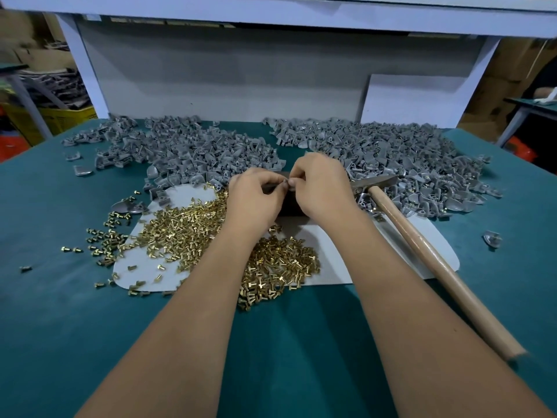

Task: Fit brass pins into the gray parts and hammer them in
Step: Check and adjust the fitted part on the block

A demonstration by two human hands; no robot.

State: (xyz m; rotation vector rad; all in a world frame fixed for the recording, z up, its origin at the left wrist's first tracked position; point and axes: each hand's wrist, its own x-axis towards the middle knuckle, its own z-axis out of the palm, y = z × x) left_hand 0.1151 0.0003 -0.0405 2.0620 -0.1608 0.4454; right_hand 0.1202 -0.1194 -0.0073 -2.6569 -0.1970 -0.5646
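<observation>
Both hands meet over a dark block [291, 203] at the centre of the green table [60, 312]; left hand [254, 196] and right hand [321, 184] have fingertips pinched together on one small piece [285, 183] between them; too small and too covered to tell if it is a pin, a gray part or both. Brass pins [193, 230] lie heaped on a white mat [340, 251] near and left of the hands, strays scattered further left on the table. Gray parts in two piles: left pile [193, 146] far left of the hands, right pile [407, 158] far right. Hammer [422, 248] lies ungripped just right of the right hand; metal head against the right pile, wooden handle running near-right. White board [413, 98] stands at the far right edge.
</observation>
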